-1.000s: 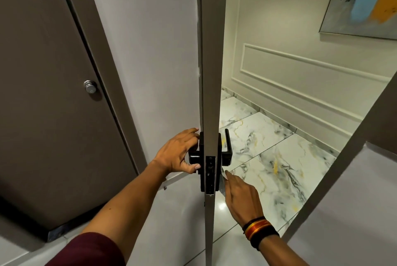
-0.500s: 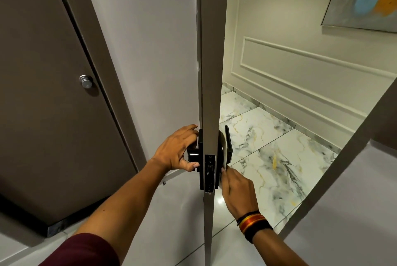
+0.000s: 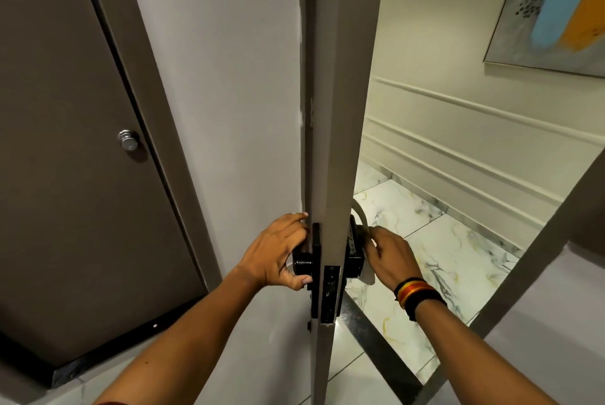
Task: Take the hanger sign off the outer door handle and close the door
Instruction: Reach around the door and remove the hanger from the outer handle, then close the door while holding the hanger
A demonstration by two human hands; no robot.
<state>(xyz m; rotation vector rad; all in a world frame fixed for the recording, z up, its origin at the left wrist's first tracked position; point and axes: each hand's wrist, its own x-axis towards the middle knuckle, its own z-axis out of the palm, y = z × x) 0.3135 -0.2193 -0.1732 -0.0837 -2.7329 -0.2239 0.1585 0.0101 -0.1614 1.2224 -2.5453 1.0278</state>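
Observation:
The grey door (image 3: 340,110) stands ajar, seen edge-on in the middle of the view. My left hand (image 3: 278,252) is wrapped around the black inner handle (image 3: 302,264) on the door's left face. On the right face is the black outer handle (image 3: 355,251), with a pale hanger sign (image 3: 361,218) looped over it. My right hand (image 3: 389,255) is on the sign at the outer handle, fingers closed on it; most of the sign is hidden behind the hand and the door edge.
A brown closed door with a silver knob (image 3: 126,140) is on the left wall. Beyond the doorway lies a marble-tiled corridor floor (image 3: 442,241), a panelled cream wall and a painting (image 3: 556,8). The door frame (image 3: 537,260) slants at the right.
My right hand has risen from below the outer handle onto the sign at the handle. The sign's loop now shows above the handle. My left hand stays on the inner handle.

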